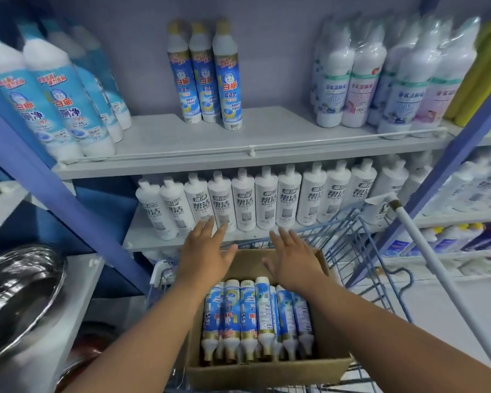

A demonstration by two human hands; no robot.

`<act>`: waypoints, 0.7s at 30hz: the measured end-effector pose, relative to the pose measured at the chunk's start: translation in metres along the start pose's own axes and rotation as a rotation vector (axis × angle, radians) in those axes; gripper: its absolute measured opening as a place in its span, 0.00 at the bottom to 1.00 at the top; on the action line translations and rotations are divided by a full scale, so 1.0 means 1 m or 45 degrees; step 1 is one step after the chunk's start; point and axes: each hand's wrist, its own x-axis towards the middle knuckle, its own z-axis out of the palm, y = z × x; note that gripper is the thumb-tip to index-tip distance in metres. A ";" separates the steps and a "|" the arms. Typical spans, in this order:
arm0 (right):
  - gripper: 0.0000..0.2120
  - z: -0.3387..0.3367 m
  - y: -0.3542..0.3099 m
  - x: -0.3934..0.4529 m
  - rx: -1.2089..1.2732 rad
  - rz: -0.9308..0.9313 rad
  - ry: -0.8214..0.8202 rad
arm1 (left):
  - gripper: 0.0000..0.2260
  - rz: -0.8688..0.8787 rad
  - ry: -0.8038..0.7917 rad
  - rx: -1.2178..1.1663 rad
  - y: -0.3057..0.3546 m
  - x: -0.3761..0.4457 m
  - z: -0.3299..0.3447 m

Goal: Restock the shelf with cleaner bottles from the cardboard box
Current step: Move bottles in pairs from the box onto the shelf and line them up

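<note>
Low in the middle, your left hand [206,252] and right hand [294,258] hover flat and empty over the box [267,370]. Its bottles [257,313] look hard, smooth, maybe slippery; grab one around its middle.

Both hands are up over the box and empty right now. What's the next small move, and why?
Probably lower one hand, say the right hand, onto a bottle in the cardboard box and grip it. Both it and the left hand are open and hold nothing, the box bottles lie in a row, and the upper shelf has bare space beside the three matching blue bottles.
</note>
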 end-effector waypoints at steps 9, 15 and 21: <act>0.36 0.077 0.001 -0.011 0.115 0.235 -0.238 | 0.30 -0.058 -0.435 -0.108 -0.021 -0.025 0.081; 0.36 0.124 0.007 -0.013 0.168 0.389 -0.380 | 0.32 -0.116 -0.596 -0.138 -0.032 -0.037 0.144; 0.36 0.176 0.019 -0.010 0.228 0.426 -0.579 | 0.34 -0.312 -0.747 -0.140 -0.027 -0.053 0.200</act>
